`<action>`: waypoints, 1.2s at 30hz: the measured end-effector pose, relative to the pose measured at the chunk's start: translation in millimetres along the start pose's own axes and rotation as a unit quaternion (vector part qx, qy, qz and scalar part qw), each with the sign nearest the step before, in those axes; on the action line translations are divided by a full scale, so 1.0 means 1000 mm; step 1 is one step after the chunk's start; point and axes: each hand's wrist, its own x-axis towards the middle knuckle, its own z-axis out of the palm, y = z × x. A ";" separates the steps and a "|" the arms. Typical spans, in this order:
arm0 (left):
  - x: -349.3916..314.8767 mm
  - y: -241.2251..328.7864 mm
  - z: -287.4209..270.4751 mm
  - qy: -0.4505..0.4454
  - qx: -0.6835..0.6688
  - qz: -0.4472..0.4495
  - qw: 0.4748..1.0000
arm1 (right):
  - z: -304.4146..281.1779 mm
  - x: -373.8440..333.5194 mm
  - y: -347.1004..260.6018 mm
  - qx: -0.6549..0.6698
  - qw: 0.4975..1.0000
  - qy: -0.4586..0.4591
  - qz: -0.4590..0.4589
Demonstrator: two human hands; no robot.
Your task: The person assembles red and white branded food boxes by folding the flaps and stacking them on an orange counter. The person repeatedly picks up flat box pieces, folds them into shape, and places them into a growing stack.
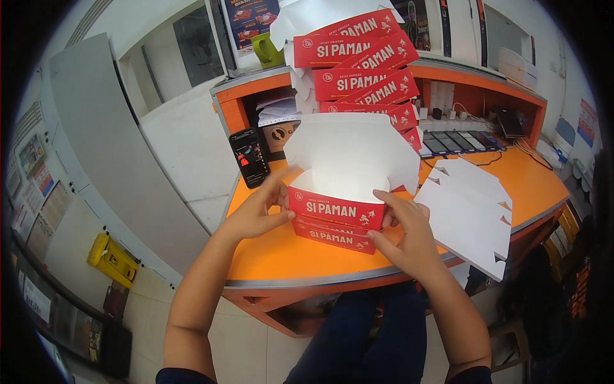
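Note:
A red and white cardboard food box (pixel 336 208) is between my hands, its white lid raised at the back and its inside bare. My left hand (pixel 267 210) grips its left end, thumb at the front corner. At the other end my right hand (pixel 404 229) is closed on the right corner, fingers over the top edge and thumb lower down in front. Directly under it is a second red box (pixel 332 236), resting on the orange desk (pixel 275 259). Behind rises a tall, uneven stack of folded boxes (pixel 358 83), partly hidden by the raised lid.
Flat white box blanks (pixel 470 214) lie at the right, jutting past the desk edge. A phone (pixel 249 157) leans at the left beside the shelf. Several more phones (pixel 462 141) line the back right near cables. A green mug (pixel 267 51) stands on the upper ledge.

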 end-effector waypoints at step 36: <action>0.011 -0.033 0.003 -0.007 0.149 0.109 0.983 | 0.021 0.016 0.042 0.072 0.991 0.112 0.007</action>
